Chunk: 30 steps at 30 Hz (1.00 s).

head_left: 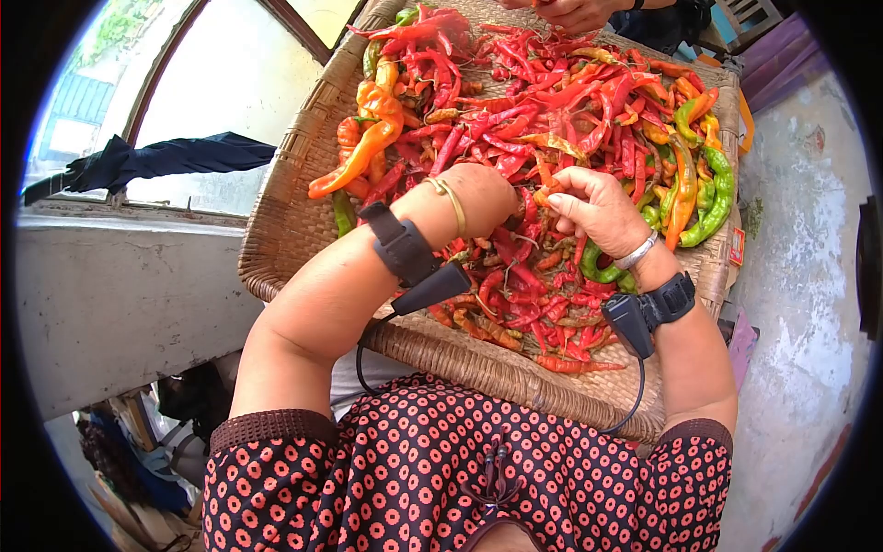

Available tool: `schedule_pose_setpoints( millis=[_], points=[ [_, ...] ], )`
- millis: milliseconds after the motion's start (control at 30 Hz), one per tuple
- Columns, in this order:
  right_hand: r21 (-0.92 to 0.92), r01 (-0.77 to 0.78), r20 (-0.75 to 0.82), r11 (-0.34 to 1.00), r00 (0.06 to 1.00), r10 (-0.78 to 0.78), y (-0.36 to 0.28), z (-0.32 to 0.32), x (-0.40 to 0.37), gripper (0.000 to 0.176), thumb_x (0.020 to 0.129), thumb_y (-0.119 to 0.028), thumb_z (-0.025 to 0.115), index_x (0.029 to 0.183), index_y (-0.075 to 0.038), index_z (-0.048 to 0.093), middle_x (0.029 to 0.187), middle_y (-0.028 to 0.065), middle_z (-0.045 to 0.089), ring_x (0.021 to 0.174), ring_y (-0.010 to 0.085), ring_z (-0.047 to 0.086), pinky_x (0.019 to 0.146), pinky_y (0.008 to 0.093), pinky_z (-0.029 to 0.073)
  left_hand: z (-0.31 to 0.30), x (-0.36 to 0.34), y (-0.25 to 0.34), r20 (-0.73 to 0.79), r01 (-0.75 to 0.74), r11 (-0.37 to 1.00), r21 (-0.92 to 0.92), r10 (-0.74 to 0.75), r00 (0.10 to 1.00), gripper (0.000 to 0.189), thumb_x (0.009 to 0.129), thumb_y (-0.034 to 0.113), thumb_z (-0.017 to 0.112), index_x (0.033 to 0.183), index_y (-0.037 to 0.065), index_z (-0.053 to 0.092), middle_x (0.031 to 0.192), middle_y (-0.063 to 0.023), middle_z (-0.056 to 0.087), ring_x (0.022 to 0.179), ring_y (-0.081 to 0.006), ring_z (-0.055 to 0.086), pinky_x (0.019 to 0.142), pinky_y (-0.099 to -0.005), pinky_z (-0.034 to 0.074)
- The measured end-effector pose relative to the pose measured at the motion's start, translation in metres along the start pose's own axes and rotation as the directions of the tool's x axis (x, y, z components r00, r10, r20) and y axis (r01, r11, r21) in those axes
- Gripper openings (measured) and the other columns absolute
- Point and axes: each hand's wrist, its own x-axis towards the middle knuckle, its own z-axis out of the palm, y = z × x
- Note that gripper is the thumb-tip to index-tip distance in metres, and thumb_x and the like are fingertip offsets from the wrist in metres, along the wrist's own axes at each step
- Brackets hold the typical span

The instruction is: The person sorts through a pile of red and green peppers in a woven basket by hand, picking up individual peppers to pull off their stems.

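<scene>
My right hand (596,210) is closed in a pinch, thumb against fingers, on a small orange-red chili pepper (543,195). Close beside it, my left hand (483,195) is bent down over the pile; its back faces me and hides the fingers, so its grip does not show. Both hands are above the middle of a wide woven basket (292,198) full of chili peppers. Red chili peppers (515,138) fill most of it. Larger orange peppers (372,138) lie at the left, and green peppers (722,198) lie along the right side.
Another person's hand (578,13) reaches over the basket's far edge. A folded dark umbrella (184,161) lies by the window on the left, above a grey wall (138,304). Concrete floor (800,304) shows at the right. Straps with cabled devices circle both my forearms.
</scene>
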Motion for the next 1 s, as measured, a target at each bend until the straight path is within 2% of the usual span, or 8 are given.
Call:
schedule_pose_setpoints(
  millis=[67,200,300,367,467,600,767,1000],
  points=[
    [0.027,-0.013,-0.019,1.0,1.0,0.013,0.0,0.0,0.001,0.013,0.083,-0.017,0.055,0.088,-0.005,0.058,0.069,-0.0034,0.055,0.057,0.0043,0.052,0.049,0.0194,0.042,-0.004,-0.003,-0.007,0.025,-0.022,0.999,-0.025,0.022,0.999,0.019,0.064,0.018,0.067,0.078,0.007,0.061,0.07,-0.0107,0.06,0.071,-0.028,0.06,0.063,-0.0371,0.047],
    [0.034,0.004,-0.07,0.999,0.998,-0.002,0.005,0.001,-0.001,0.015,0.084,-0.02,0.054,0.086,-0.006,0.059,0.069,-0.0031,0.057,0.058,0.0035,0.051,0.048,0.0192,0.041,-0.008,-0.017,-0.02,-0.196,-0.235,0.854,-0.465,0.159,0.968,0.02,0.062,0.014,0.071,0.074,0.004,0.059,0.066,-0.0077,0.058,0.063,-0.022,0.058,0.058,-0.0332,0.045],
    [0.016,0.012,-0.047,1.0,0.999,-0.012,0.007,-0.001,-0.001,0.017,0.085,-0.022,0.053,0.084,-0.006,0.059,0.069,-0.0023,0.058,0.057,0.0033,0.051,0.047,0.0186,0.041,-0.028,-0.036,-0.029,-0.199,-0.172,0.707,-0.686,0.046,0.979,0.014,0.067,0.008,0.068,0.07,0.002,0.055,0.059,-0.0011,0.052,0.056,-0.0091,0.05,0.051,-0.0239,0.041],
    [0.027,0.002,-0.019,1.0,1.0,-0.001,0.006,-0.001,-0.001,0.017,0.085,-0.022,0.053,0.084,-0.006,0.059,0.069,-0.002,0.058,0.057,0.0037,0.052,0.047,0.0186,0.041,-0.025,-0.038,-0.046,-0.299,-0.138,0.738,-0.661,-0.091,0.95,0.02,0.065,0.017,0.072,0.073,0.004,0.06,0.063,-0.0065,0.059,0.057,-0.0158,0.056,0.053,-0.0297,0.044],
    [0.05,-0.016,0.017,0.999,1.0,0.015,0.003,-0.001,-0.003,0.017,0.085,-0.022,0.053,0.085,-0.006,0.059,0.069,-0.0014,0.059,0.057,0.0044,0.053,0.048,0.019,0.042,-0.012,-0.035,-0.066,-0.656,0.071,0.898,-0.434,-0.369,0.658,0.022,0.069,0.025,0.069,0.08,0.007,0.064,0.071,-0.0112,0.062,0.064,-0.0225,0.061,0.057,-0.0322,0.047],
    [0.08,-0.001,0.054,0.997,0.999,-0.003,0.001,-0.003,0.001,0.017,0.087,-0.02,0.05,0.088,-0.005,0.058,0.074,0.0001,0.06,0.061,0.0059,0.056,0.052,0.0196,0.046,-0.019,-0.018,-0.042,-0.499,-0.032,0.813,-0.581,-0.324,0.804,0.022,0.076,0.021,0.065,0.085,0.001,0.063,0.072,-0.0097,0.062,0.064,-0.0139,0.058,0.058,-0.0279,0.047],
    [0.201,-0.02,0.111,0.979,0.994,-0.003,0.001,0.004,0.0,0.021,0.088,-0.015,0.046,0.103,-0.002,0.055,0.083,0.0035,0.061,0.068,0.0089,0.058,0.059,0.022,0.049,-0.009,-0.002,-0.004,-0.349,-0.168,0.823,-0.543,-0.039,0.936,0.034,0.079,0.035,0.061,0.086,0.002,0.06,0.071,-0.0173,0.059,0.065,-0.0289,0.059,0.062,-0.0349,0.046],
    [0.22,0.001,0.04,0.975,0.999,-0.01,-0.003,0.004,-0.002,0.027,0.087,-0.01,0.047,0.112,0.0,0.052,0.088,0.0054,0.059,0.073,0.0103,0.059,0.062,0.0232,0.049,-0.016,-0.01,-0.013,-0.29,-0.093,0.692,-0.716,-0.174,0.941,0.017,0.072,0.019,0.056,0.077,0.005,0.064,0.064,-0.009,0.062,0.063,-0.0225,0.061,0.06,-0.0334,0.048]
  ],
)
